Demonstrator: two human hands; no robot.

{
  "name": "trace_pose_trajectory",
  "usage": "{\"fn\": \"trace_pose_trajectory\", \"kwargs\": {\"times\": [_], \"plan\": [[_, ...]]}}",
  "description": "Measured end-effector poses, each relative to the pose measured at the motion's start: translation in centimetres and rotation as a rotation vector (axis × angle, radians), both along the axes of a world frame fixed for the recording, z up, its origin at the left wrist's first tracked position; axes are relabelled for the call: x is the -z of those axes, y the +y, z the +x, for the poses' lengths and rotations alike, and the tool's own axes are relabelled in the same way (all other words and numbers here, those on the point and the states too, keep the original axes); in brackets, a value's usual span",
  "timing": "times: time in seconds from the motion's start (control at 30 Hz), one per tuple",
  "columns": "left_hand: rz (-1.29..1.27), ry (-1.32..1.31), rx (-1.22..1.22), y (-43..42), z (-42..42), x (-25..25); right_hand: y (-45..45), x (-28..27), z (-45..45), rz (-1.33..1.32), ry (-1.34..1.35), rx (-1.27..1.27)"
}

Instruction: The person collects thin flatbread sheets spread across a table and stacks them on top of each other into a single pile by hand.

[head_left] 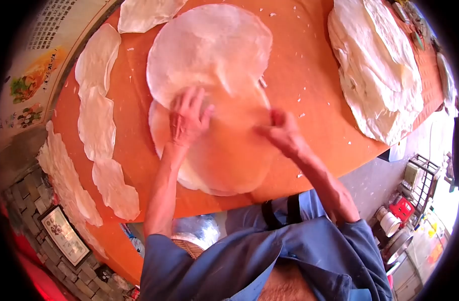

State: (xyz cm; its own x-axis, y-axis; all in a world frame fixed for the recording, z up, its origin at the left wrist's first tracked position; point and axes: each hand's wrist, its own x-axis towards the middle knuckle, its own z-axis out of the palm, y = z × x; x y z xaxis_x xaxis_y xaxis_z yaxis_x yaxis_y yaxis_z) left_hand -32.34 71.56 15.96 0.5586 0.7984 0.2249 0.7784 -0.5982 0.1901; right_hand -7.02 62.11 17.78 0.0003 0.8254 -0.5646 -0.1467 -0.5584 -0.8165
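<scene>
Thin, pale, translucent round sheets, like very thin pancakes, lie overlapping on the orange-covered table in front of me. The far round sheet (209, 47) is whitish and wrinkled near its lower edge; the near sheet (224, 160) lets the orange show through. My left hand (190, 116) rests on the sheets where they overlap, its fingers extended and apart. At the right edge of the near sheet, my right hand (282, 130) has its fingers curled and thumb pressed in, pinching the sheet's edge. Motion blurs those fingertips a little.
A thick pile of folded sheets (377, 70) lies at the table's right. Overlapping strips of sheets (97, 120) run along the left, with another sheet (149, 14) at the back. Small white scraps dot the orange cloth (309, 95). A wire rack (422, 175) stands beyond the right edge.
</scene>
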Motion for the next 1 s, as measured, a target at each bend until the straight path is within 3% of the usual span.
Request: {"fn": "trace_pose_trajectory", "kwargs": {"times": [0.07,0.17,0.33,0.43,0.47,0.53,0.63,0.7,0.77,0.87,0.93,1.0], "plan": [[-0.068,-0.082,-0.138,0.5,-1.3,-0.6,-1.0,0.1,2.6,-0.025,0.009,0.064],[-0.213,-0.163,-0.583,2.2,-3.2,1.0,-1.2,0.1,6.6,-0.027,0.091,0.024],[-0.648,-0.879,-0.634,7.0,-4.4,5.2,-1.6,0.2,5.8,0.084,-0.187,-0.014],[-0.817,-1.437,-0.65,7.5,-4.0,2.8,-2.0,-1.4,6.9,0.114,-0.053,0.017],[-0.806,-1.495,-0.537,7.5,-5.2,2.2,-2.1,-2.5,7.8,0.144,-0.148,0.013],[-0.827,-1.41,-0.61,6.8,-6.6,-2.0,-2.3,-5.2,10.5,0.185,-0.359,0.005],[-0.778,-1.407,-0.735,7.2,-13.8,-0.4,-2.0,-10.5,15.4,0.287,-0.399,0.013],[-0.794,-1.33,-0.541,5.4,-14.7,-0.4,-1.6,-15.1,19.1,0.491,-0.658,0.006],[-0.783,-1.309,-0.582,4.0,-14.4,-1.4,-1.7,-21.3,24.2,0.362,-1.073,-0.072],[-0.758,-1.346,-0.566,2.8,-12.8,-4.0,-2.3,-29.3,22.9,0.685,-1.621,0.061],[-0.726,-1.281,-0.545,2.1,-10.6,-6.4,-1.5,-32.4,21.3,0.92,-1.985,0.138],[-0.704,-1.204,-0.433,2.3,-9.4,-8.0,-0.6,-31.6,23.2,1.079,-2.231,0.015]]}}
